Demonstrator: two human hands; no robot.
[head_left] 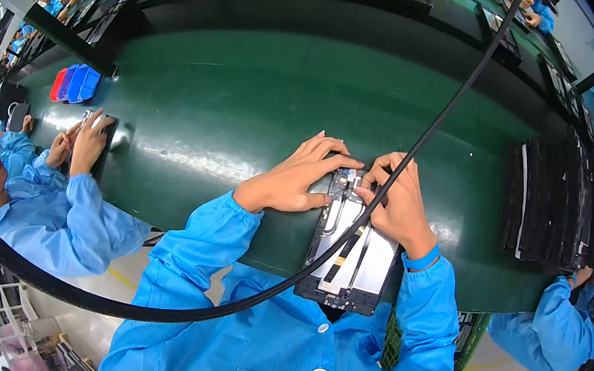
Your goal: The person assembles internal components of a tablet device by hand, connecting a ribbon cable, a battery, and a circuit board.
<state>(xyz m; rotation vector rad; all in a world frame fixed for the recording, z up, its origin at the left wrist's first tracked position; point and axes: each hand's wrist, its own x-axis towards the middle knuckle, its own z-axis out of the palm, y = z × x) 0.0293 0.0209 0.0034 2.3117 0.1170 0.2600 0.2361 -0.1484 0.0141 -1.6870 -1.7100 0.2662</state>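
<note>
An opened tablet lies on the green bench right in front of me, its silver-white inside facing up within a black frame. Dark ribbon cables and a strip with yellow tape run along it. My left hand rests at its upper left, fingers stretched toward the top edge and thumb touching the left side. Over the upper right part, my right hand is bent, thumb and fingers drawn together at the board area. Whatever they pinch is hidden. A blue band circles my right wrist.
A black cable hangs across the view, passing over the tablet. Upright black trays are packed together at the right. Blue and red bins stand at the far left. Co-workers sit on both sides; the left one handles a dark device.
</note>
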